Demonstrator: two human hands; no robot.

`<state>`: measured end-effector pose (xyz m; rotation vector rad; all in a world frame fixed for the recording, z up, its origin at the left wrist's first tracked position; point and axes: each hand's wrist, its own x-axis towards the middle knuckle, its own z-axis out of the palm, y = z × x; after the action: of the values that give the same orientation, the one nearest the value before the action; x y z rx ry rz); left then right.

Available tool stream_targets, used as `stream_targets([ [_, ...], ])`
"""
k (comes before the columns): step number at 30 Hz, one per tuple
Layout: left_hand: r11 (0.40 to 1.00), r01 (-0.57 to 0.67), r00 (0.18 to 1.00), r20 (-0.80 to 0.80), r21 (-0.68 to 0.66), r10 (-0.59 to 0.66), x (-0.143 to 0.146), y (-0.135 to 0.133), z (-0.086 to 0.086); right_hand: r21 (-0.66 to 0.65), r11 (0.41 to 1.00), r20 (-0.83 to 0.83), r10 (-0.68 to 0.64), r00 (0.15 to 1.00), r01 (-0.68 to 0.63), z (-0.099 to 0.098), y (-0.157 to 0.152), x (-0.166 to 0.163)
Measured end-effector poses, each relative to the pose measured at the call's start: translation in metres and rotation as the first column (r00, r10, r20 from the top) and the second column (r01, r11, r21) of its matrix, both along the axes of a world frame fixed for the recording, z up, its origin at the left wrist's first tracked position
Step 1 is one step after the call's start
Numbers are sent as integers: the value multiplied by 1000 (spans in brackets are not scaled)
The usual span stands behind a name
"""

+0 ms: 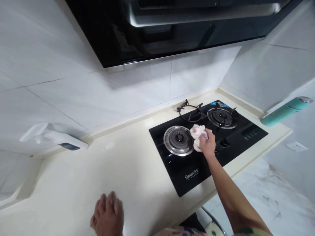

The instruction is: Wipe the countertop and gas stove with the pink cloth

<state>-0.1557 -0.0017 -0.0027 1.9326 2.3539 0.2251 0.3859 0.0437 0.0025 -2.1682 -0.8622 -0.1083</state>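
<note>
My right hand grips a bunched, pale pink cloth over the black glass gas stove. The cloth is at the right rim of the left burner, whose pan support is off. That loose pan support lies at the back of the stove, partly past its edge. On the right burner, a pan support is in place. My left hand rests palm down on the cream countertop, holding nothing, its fingers slightly bent.
A black range hood hangs low above the stove. At the back left, a white spray bottle stands against the tiled wall. A teal flask is on the counter's right end, and a wall socket sits lower right.
</note>
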Motion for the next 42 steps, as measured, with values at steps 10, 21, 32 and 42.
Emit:
stream_targets([
  [10, 1000, 6, 999, 33, 1, -6, 6, 0, 8, -439, 896, 23, 79, 997, -61, 10, 27, 1],
  [21, 1000, -2, 998, 64, -18, 4, 10, 1, 12, -530, 787, 117, 437, 892, -316, -1, -109, -161],
  [32, 1000, 8, 997, 73, -17, -7, 9, 7, 8, -440, 743, 121, 606, 787, -504, -23, -176, -113],
  [42, 994, 105, 993, 52, 15, -105, 2, 5, -3, -441, 880, 82, -158, 984, 178, 4, -175, 89],
])
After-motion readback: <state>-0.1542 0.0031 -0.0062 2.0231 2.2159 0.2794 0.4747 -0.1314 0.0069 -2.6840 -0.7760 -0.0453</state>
